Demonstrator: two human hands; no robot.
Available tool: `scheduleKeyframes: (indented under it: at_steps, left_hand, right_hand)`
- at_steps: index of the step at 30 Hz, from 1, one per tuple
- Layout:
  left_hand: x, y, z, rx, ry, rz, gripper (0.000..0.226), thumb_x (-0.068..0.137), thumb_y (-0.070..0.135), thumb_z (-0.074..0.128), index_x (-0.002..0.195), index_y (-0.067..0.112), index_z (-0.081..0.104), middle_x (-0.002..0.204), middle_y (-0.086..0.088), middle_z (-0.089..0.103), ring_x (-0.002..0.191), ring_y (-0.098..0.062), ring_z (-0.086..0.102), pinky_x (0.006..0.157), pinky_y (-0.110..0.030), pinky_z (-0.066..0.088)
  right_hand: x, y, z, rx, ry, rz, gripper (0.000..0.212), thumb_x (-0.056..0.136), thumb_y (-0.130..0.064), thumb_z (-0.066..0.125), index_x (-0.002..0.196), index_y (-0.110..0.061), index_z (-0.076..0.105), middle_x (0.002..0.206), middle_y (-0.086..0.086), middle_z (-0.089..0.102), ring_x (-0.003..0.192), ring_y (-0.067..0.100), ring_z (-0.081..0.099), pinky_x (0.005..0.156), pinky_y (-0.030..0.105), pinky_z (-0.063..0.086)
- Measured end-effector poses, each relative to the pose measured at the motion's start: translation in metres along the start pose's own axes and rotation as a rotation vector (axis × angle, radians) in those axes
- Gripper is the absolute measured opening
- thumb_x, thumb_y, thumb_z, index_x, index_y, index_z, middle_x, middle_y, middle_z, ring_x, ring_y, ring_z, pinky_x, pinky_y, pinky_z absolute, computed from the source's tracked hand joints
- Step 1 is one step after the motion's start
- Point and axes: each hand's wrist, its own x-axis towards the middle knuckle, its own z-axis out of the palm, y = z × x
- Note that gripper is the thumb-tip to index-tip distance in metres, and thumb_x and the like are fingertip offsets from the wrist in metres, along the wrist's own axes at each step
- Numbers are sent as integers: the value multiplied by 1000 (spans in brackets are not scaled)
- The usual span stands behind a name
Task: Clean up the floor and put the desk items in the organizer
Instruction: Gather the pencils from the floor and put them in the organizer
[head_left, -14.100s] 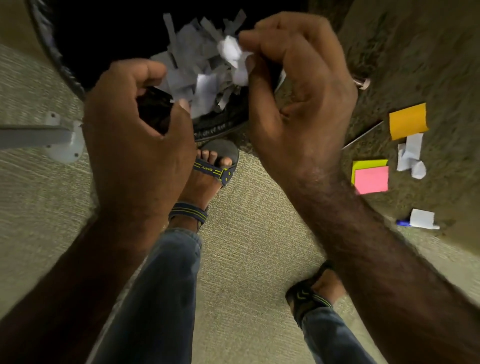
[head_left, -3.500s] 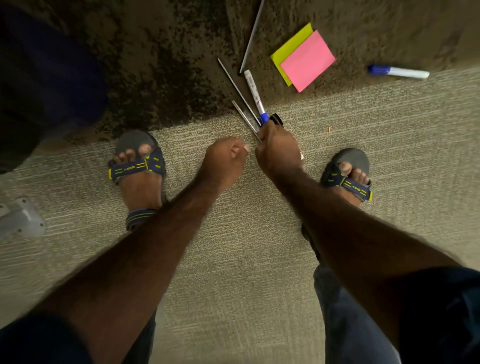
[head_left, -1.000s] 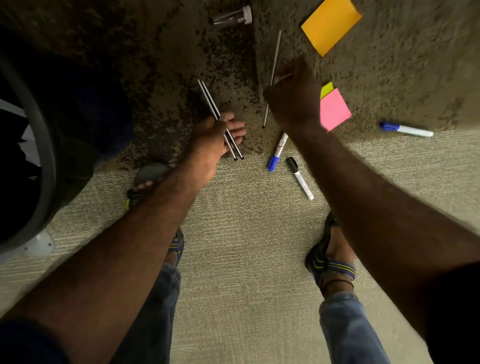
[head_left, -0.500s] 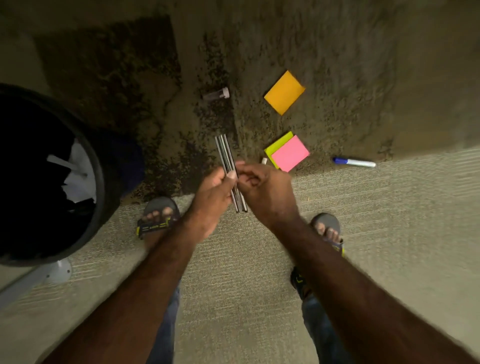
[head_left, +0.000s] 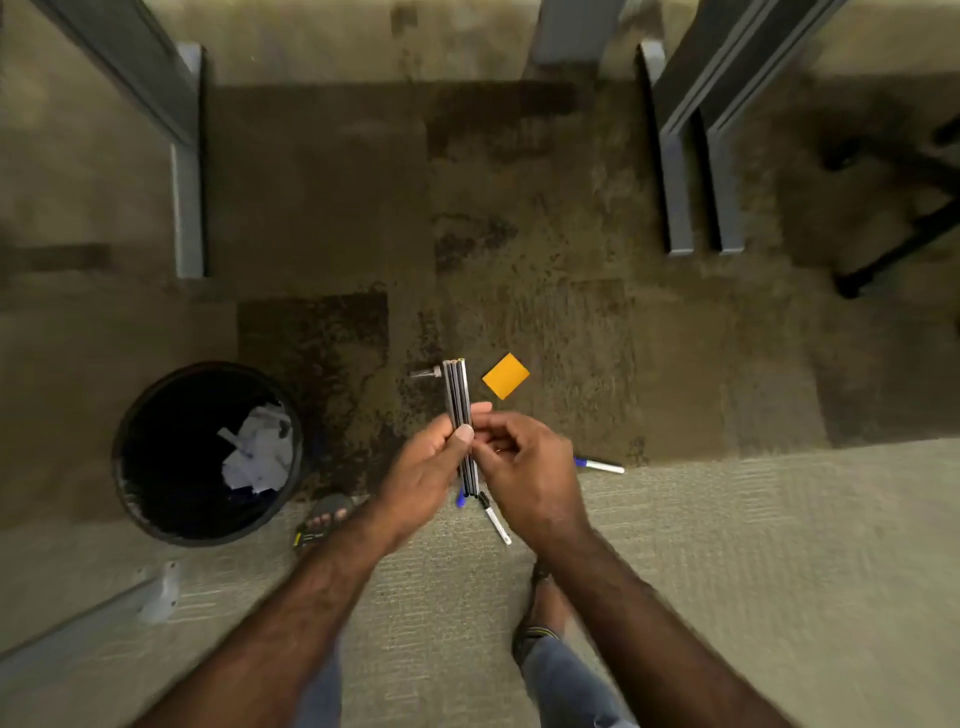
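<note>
My left hand (head_left: 423, 475) grips a bundle of three pencils (head_left: 457, 395), held upright over the floor. My right hand (head_left: 524, 467) pinches the same bundle from the right side. On the carpet below lie a black-capped marker (head_left: 496, 519), the blue cap of a second marker (head_left: 460, 500) peeking out under the pencils, and a blue-capped marker (head_left: 600, 464) to the right. An orange sticky pad (head_left: 505, 375) lies further off, with a small clear tube (head_left: 426, 372) to its left. My right hand hides the pink and yellow pads.
A black waste bin (head_left: 208, 452) holding torn white paper stands at the left. Grey desk legs (head_left: 187, 166) rise at the left and desk frames (head_left: 696, 156) at the right. A dark chair base (head_left: 893, 249) is at the far right. My sandalled feet stand below.
I have stood up higher, so the floor looks farther away. Both hands lifted the pencil bundle and keep hold of it. The pink and yellow pads went out of sight behind my right hand.
</note>
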Motion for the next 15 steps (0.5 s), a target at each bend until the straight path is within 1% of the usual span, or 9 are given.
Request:
scheduleKeyframes:
  at_steps: [2, 3, 4, 6, 7, 9, 10, 13, 15]
  left_hand:
    - [-23, 44, 10, 23, 6, 45, 34, 111, 10, 40, 137, 21, 60, 134, -3, 70, 130, -17, 64, 113, -42, 48]
    - [-35, 65, 14, 44, 8, 71, 34, 111, 10, 40, 135, 23, 61, 132, -1, 71, 128, -14, 65, 112, -40, 47]
    - [-47, 84, 19, 63, 10, 102, 34, 111, 11, 42, 135, 24, 62, 132, -1, 72, 128, -14, 65, 113, -41, 47]
    - [-71, 119, 26, 82, 23, 154, 33, 109, 17, 46, 137, 23, 63, 133, -4, 71, 130, -20, 64, 117, -49, 45]
    - [-83, 136, 30, 92, 32, 185, 35, 106, 21, 48, 138, 21, 62, 135, -6, 70, 132, -23, 63, 118, -52, 44]
    - [-108, 166, 37, 110, 50, 257, 41, 102, 25, 48, 140, 14, 61, 137, -8, 68, 134, -25, 61, 121, -52, 40]
    - [-119, 180, 41, 122, 61, 289, 42, 102, 25, 48, 141, 12, 60, 138, -8, 68, 135, -25, 60, 122, -50, 39]
    - [-153, 214, 49, 150, 100, 359, 38, 106, 20, 46, 140, 13, 60, 138, -4, 67, 134, -18, 60, 122, -45, 40]
    - [-171, 234, 52, 151, 119, 398, 35, 106, 19, 46, 138, 16, 61, 134, 0, 69, 130, -13, 62, 120, -40, 43]
  right_hand:
    - [-5, -40, -26, 24, 24, -32, 23, 88, -12, 81, 108, -21, 80, 96, -11, 78, 80, 1, 72, 79, 20, 61]
    - [-9, -60, -39, 36, 28, -50, 23, 88, -11, 81, 108, -21, 80, 95, -11, 78, 80, 1, 72, 80, 20, 61]
    - [-12, -78, -51, 43, 32, -76, 23, 88, -11, 80, 108, -21, 80, 93, -12, 78, 80, 0, 72, 79, 18, 60]
    - [-20, -113, -74, 52, 40, -134, 22, 87, -12, 80, 107, -22, 80, 90, -15, 77, 79, -3, 71, 76, 11, 57]
    - [-24, -129, -85, 53, 51, -163, 22, 87, -13, 80, 107, -22, 80, 91, -15, 78, 79, -3, 72, 76, 12, 57]
    - [-32, -162, -106, 39, 57, -226, 22, 86, -15, 82, 106, -23, 80, 91, -14, 78, 81, -2, 73, 79, 16, 60]
    - [-35, -177, -116, 36, 50, -260, 22, 86, -14, 82, 105, -23, 80, 89, -16, 78, 80, -3, 73, 79, 15, 59]
    - [-47, -219, -143, 51, 11, -350, 25, 85, -10, 82, 105, -24, 81, 79, -34, 70, 78, -13, 70, 72, -1, 49]
    - [-53, -243, -156, 56, 4, -402, 26, 85, -11, 81, 106, -26, 80, 78, -38, 69, 78, -14, 70, 71, -2, 47]
